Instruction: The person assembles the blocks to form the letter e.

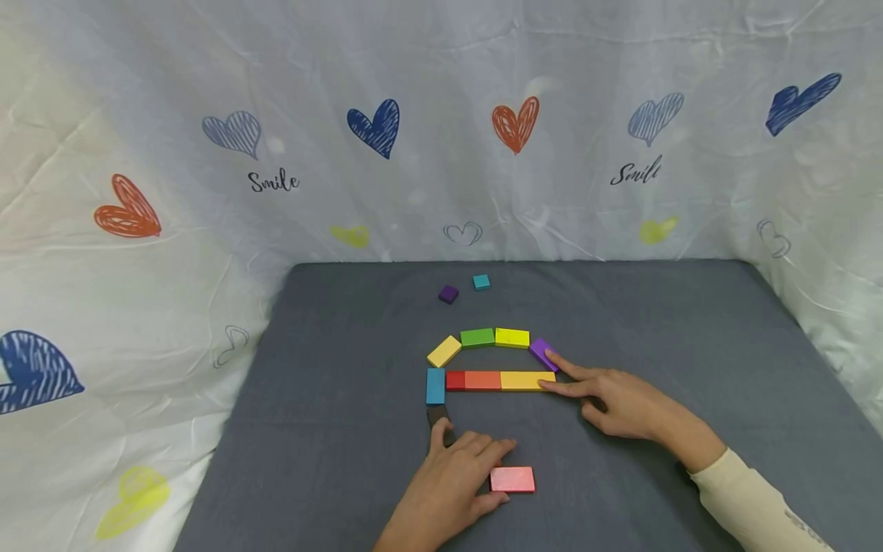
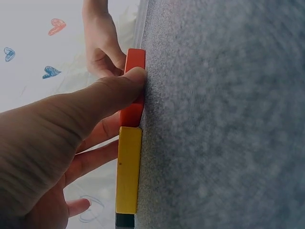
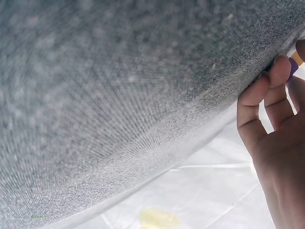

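My left hand [image 1: 455, 475] pinches a red block [image 2: 133, 112], thumb on its near side and fingers on its far side; its top looks pink in the head view. End to end with it lies a yellow block [image 2: 128, 169], hidden under the hand from above. The little finger touches a dark block [image 1: 438, 415]. With two fingers outstretched, my right hand [image 1: 631, 402] touches a purple block [image 1: 543, 354] and the right end of a yellow-orange block [image 1: 524, 381]. In the right wrist view its other fingers [image 3: 252, 90] are bent close to the cloth.
Blue [image 1: 435, 386], pale yellow [image 1: 444, 352], green [image 1: 477, 338] and bright yellow [image 1: 513, 338] blocks curve around a middle row with dark red [image 1: 455, 381] and orange [image 1: 482, 381] blocks. Small dark purple [image 1: 448, 294] and turquoise [image 1: 481, 282] blocks lie farther back on the grey cloth [image 1: 331, 399].
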The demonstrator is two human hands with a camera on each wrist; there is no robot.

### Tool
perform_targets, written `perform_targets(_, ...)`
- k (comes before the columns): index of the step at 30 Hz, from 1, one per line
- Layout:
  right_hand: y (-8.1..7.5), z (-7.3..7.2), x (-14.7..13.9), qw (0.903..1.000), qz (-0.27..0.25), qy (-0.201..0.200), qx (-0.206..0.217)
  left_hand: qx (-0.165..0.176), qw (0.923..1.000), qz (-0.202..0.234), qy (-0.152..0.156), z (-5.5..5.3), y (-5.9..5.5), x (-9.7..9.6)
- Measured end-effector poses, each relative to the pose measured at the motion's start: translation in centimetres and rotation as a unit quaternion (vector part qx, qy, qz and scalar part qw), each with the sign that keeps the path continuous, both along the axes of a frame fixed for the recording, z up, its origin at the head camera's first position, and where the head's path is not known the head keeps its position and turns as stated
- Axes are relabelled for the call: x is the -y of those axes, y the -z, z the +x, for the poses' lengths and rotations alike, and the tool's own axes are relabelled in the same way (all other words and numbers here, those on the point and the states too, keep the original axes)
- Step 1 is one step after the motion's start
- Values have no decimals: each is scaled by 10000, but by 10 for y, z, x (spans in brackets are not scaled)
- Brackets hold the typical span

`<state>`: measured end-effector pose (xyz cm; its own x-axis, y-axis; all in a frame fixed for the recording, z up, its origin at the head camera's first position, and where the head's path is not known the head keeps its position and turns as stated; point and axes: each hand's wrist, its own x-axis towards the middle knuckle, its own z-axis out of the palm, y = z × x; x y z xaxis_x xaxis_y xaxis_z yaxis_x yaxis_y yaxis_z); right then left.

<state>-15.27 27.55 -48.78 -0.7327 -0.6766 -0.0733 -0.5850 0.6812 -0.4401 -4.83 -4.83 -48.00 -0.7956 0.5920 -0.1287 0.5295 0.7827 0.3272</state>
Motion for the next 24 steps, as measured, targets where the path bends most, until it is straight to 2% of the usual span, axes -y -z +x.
perform_targets(9,2,0,0,9996,47,-71,-287,-10,10000,-25,-4,-1,0,0)
perform_targets(24,1,-1,0,10000,-26,-52,-75,-65,9999,157,29,0,1,3)
